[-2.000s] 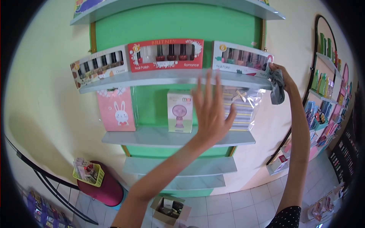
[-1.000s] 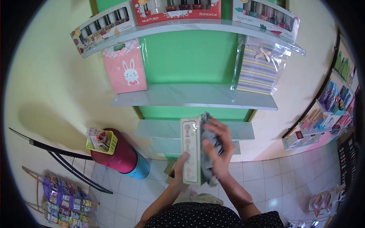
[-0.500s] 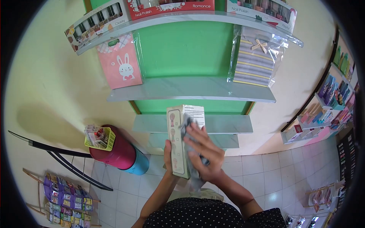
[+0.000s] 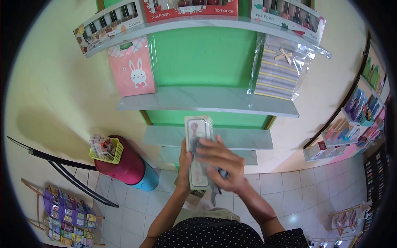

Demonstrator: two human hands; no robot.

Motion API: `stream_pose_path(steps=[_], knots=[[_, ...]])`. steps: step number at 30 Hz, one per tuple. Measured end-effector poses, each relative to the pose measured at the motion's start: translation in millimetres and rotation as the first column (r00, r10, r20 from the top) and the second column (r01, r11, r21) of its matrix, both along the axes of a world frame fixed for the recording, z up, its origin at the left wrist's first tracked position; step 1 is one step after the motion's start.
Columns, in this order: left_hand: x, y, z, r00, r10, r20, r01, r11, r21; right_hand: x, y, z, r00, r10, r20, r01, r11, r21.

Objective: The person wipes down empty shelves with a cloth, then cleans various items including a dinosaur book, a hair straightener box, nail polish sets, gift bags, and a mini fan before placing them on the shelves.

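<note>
A tall, narrow white box (image 4: 198, 124) with small pictures on its side stands upright in front of my body. My left hand (image 4: 184, 165) is wrapped round its left side. Over the box's right side and front lies my right hand (image 4: 223, 163), pressing a grey cloth (image 4: 214, 190) against it. The cloth hangs down below the right palm, and part of it is hidden under the fingers.
Wall shelves (image 4: 206, 99) rise ahead, with nail polish boxes (image 4: 190, 10), a pink rabbit bag (image 4: 132, 70) and a striped bag (image 4: 278, 72). A yellow basket (image 4: 118, 155) sits on a maroon container (image 4: 128, 169) at left. Stocked shelves (image 4: 331, 151) line the right.
The box has turned so its pictured side faces me more. My right hand and the cloth have shifted over that side. The view has moved slightly.
</note>
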State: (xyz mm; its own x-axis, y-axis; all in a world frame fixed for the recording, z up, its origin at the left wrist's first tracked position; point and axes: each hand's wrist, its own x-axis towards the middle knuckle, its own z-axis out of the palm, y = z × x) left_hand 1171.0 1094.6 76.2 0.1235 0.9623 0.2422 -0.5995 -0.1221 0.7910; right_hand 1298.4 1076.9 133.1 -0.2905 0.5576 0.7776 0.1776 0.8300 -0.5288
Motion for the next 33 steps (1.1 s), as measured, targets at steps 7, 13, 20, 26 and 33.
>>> stream_pose_path(steps=[7,13,20,26,33], knots=[[21.0,70.9,94.7,0.701,0.712,-0.033,-0.572,0.589,0.57,15.1,-17.1,-38.0,0.433,-0.102,-0.895,-0.474,0.819,-0.323],[41.8,143.1,106.7,0.254,0.956,-0.146,-0.531,0.264,0.805,28.0,-31.7,-50.5,0.481,-0.136,-0.866,-0.411,0.837,-0.36],[64.5,164.3,101.2,0.293,0.911,-0.291,-0.502,0.406,0.764,37.0,-40.4,-54.6,0.5,-0.227,-0.836,-0.298,0.861,-0.413],[66.2,170.2,93.3,0.321,0.88,-0.349,-0.45,0.466,0.762,30.9,-40.2,-53.8,0.506,-0.267,-0.82,-0.25,0.865,-0.436],[32.1,150.8,91.1,0.065,0.923,-0.378,-0.493,0.359,0.793,36.7,-30.3,-70.9,0.468,-0.21,-0.859,-0.333,0.858,-0.391]])
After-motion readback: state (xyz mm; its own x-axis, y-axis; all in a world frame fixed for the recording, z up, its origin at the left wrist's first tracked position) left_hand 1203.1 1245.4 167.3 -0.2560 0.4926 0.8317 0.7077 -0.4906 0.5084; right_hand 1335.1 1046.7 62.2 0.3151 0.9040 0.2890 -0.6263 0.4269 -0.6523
